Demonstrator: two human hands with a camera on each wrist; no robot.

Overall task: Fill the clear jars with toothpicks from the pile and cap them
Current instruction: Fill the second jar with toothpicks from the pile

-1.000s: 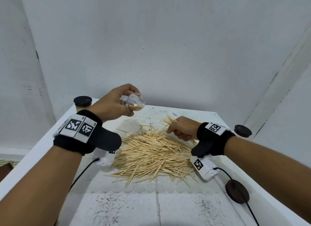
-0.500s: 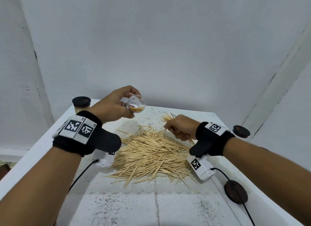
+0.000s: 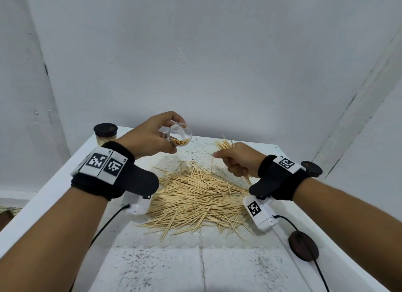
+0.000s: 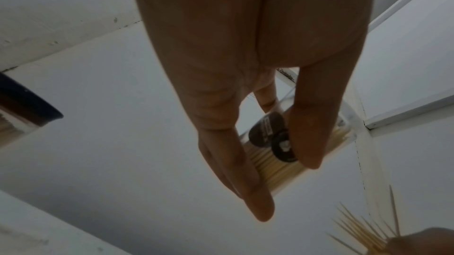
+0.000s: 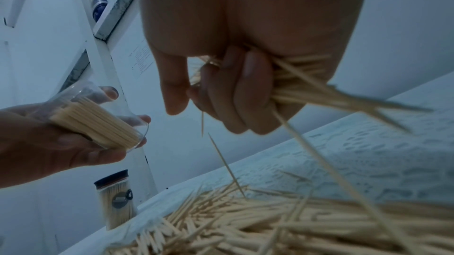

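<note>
My left hand (image 3: 152, 137) grips a clear jar (image 3: 180, 134) tilted on its side above the table, its open mouth toward the right; toothpicks lie in its lower half (image 5: 96, 123). My right hand (image 3: 237, 159) is curled round a bunch of toothpicks (image 3: 224, 144) whose tips fan out above the fist, a short way right of the jar's mouth. In the right wrist view the bunch of toothpicks (image 5: 319, 92) sticks out both sides of the fist, and a couple of loose ones drop. The toothpick pile (image 3: 195, 196) lies on the white lace mat below both hands.
A filled jar with a dark cap (image 3: 106, 133) stands at the table's back left corner. A dark cap (image 3: 311, 169) rests on the right edge, and another dark disc (image 3: 303, 245) with a cable lies nearer front right. White walls close the back.
My right hand has lifted off the pile with a bunch of toothpicks and moved up toward the jar's mouth. The left hand has kept the jar almost in place.
</note>
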